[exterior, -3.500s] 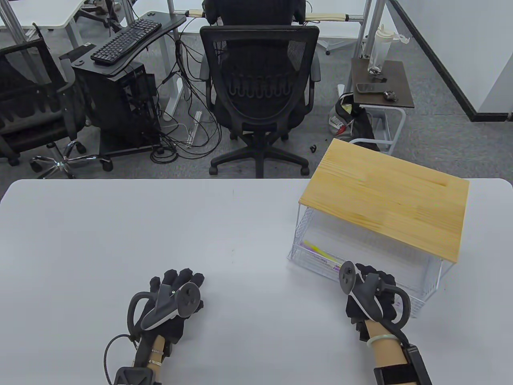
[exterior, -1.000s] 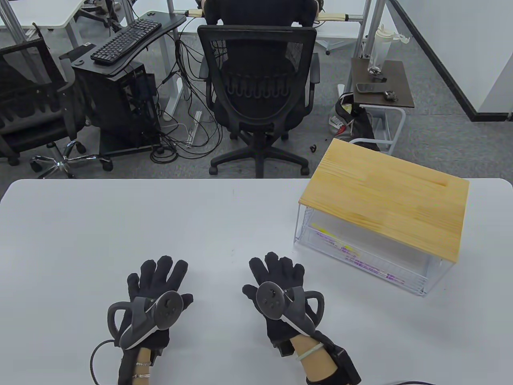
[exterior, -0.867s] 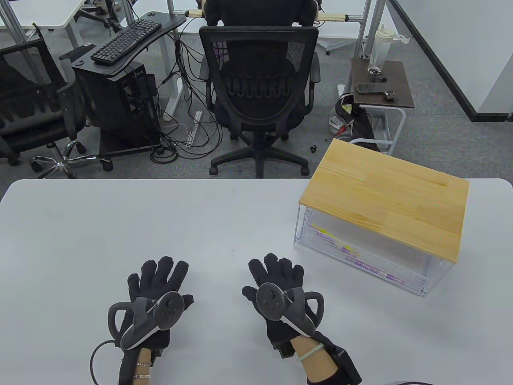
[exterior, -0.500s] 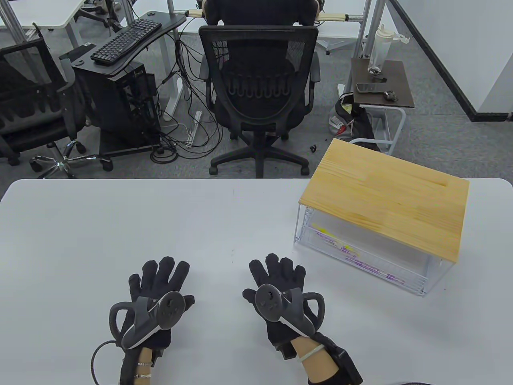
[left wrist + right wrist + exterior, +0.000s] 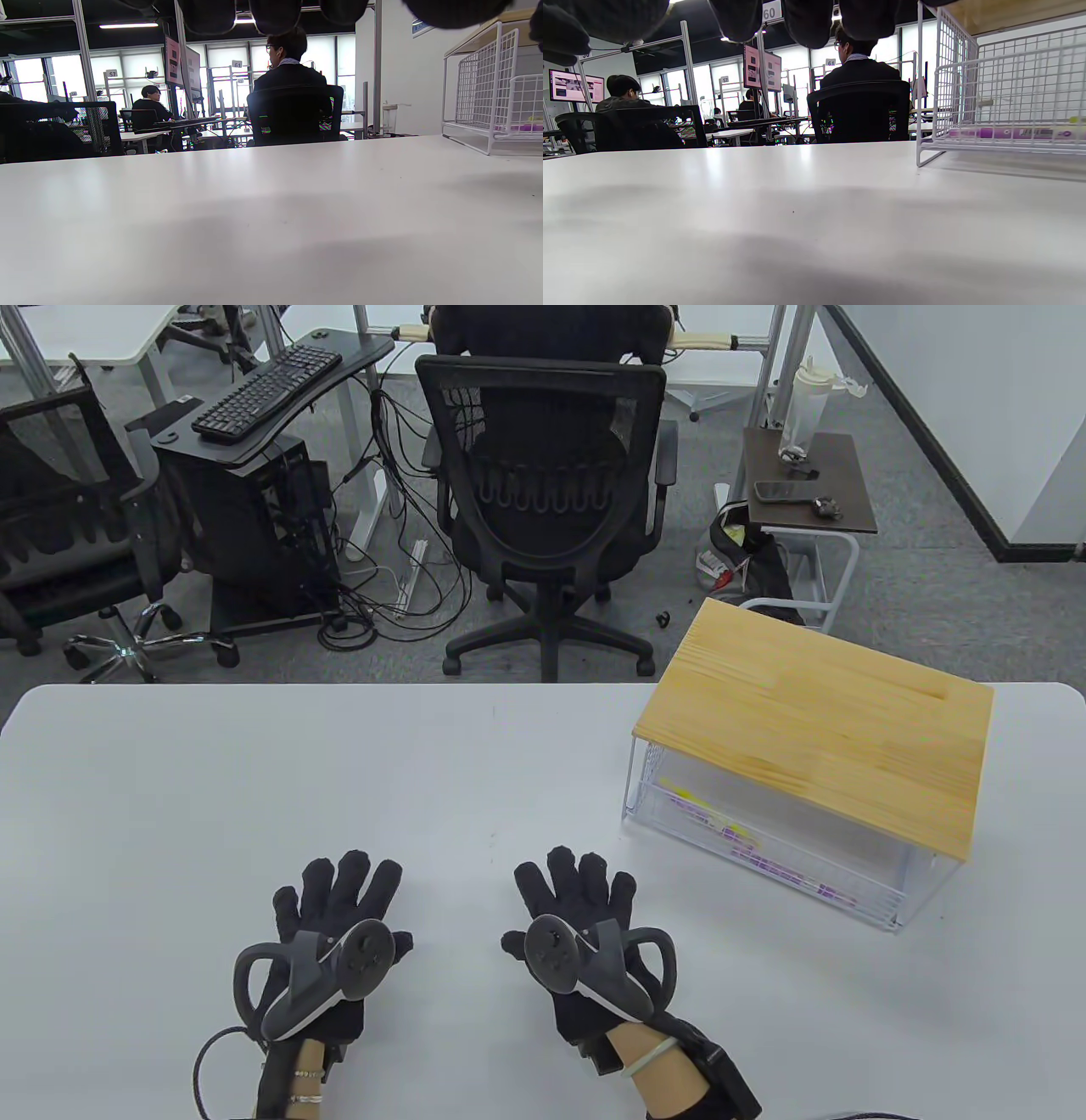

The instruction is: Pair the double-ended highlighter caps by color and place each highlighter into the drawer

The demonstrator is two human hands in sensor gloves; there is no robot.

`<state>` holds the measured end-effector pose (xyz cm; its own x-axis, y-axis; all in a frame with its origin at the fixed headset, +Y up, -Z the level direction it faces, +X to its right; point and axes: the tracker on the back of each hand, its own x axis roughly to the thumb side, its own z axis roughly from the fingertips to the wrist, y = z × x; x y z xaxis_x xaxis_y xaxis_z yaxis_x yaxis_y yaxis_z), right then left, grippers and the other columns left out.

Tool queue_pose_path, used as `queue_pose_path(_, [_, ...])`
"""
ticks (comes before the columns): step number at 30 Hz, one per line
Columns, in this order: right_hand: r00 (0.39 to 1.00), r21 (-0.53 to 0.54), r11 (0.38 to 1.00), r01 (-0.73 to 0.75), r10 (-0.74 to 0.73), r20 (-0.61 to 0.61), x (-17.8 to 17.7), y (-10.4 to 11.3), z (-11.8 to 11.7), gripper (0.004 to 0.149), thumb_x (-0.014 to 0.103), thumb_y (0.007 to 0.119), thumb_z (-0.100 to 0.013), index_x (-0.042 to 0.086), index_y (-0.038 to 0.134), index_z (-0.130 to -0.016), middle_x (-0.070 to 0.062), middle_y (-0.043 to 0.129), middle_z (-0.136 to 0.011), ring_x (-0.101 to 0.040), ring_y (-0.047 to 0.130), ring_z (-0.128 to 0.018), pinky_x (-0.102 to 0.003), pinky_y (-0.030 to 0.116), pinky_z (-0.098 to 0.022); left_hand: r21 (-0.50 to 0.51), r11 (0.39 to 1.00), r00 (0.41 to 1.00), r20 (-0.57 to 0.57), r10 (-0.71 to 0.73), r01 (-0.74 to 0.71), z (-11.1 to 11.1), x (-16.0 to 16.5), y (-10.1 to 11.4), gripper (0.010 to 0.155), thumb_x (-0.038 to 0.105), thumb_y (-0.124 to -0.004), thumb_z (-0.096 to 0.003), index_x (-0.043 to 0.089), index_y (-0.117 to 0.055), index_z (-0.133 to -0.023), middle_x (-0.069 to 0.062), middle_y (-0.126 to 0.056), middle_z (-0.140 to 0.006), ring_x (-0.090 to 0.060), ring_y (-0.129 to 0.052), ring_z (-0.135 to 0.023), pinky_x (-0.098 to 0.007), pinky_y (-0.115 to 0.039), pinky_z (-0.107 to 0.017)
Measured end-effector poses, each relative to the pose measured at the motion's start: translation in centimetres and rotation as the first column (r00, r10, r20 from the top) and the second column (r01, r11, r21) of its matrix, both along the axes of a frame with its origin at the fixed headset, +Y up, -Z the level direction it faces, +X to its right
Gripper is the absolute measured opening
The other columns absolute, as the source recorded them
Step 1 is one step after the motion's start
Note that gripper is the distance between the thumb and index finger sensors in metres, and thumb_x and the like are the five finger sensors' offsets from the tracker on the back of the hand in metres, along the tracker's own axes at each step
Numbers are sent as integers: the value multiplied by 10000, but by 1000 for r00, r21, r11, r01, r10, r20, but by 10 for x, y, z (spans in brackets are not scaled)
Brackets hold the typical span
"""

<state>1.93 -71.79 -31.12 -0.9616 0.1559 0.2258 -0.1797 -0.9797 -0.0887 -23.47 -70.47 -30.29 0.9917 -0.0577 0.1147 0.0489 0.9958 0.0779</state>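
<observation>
A white wire drawer unit (image 5: 768, 848) with a wooden top (image 5: 819, 721) stands at the table's right. Its drawer (image 5: 1001, 101) is pushed in, and purple and yellow highlighters (image 5: 730, 836) lie inside it; the purple highlighter (image 5: 1005, 134) also shows in the right wrist view. My left hand (image 5: 335, 899) lies flat on the table at the lower left, fingers straight, holding nothing. My right hand (image 5: 573, 891) lies flat beside it near the middle, fingers spread, well left of the drawer unit and apart from it.
The white table (image 5: 339, 780) stretches ahead of both hands. Beyond its far edge a person sits in a black office chair (image 5: 547, 475). A small side table (image 5: 806, 479) with a bottle and a phone stands behind the drawer unit.
The right hand left the drawer front, the drawer went from pulled out to pushed in, and the hand settled flat beside the left hand. In the last half second it slid slightly left.
</observation>
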Motion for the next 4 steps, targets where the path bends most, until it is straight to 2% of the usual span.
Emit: queue_pose_path(4, [1000, -35, 999, 13, -13, -7, -1, -4, -2, 750, 615, 646, -518, 318, 437, -1174, -127, 419, -1282, -513, 447, -1131, -726, 358, -751, -9, 1000, 1000, -1, -5, 5, 0, 1, 0, 767, 607, -626, -434, 371, -442, -1140, -66, -454, -1265, -468, -525, -1113, -720, -435, -736])
